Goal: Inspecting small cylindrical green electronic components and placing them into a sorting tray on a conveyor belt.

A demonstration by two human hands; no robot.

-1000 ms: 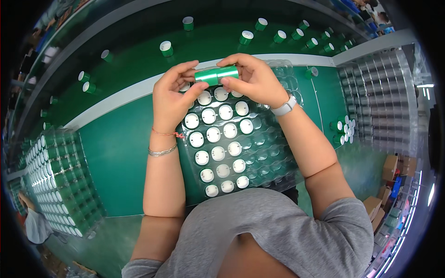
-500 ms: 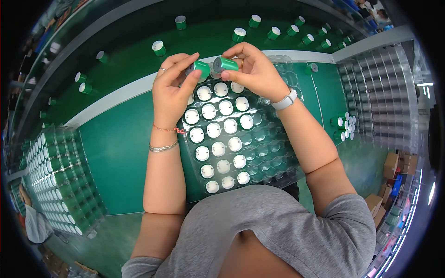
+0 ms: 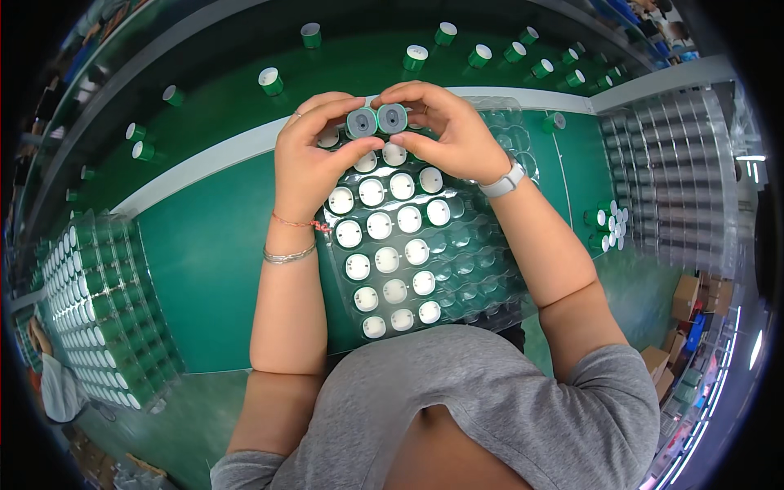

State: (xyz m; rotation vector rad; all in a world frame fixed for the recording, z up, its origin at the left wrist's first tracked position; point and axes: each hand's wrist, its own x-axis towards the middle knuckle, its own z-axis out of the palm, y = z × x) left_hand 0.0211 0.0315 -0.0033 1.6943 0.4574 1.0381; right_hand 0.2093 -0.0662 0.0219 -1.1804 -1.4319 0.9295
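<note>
Left hand (image 3: 314, 159) and right hand (image 3: 445, 131) each grip a green cap (image 3: 362, 123), ends facing up, above a clear tray (image 3: 482, 278) on the worktop (image 3: 204, 253).

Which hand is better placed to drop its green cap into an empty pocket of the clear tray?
Probably the right hand: it holds a green cap on the side of the tray where empty pockets show. The left hand sits above filled rows.

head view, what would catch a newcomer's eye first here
Two small green caps held side by side, grey insides toward the camera, by the left hand and right hand at the top centre. Right below them lies a clear tray, its left columns filled with white-topped caps.
</note>
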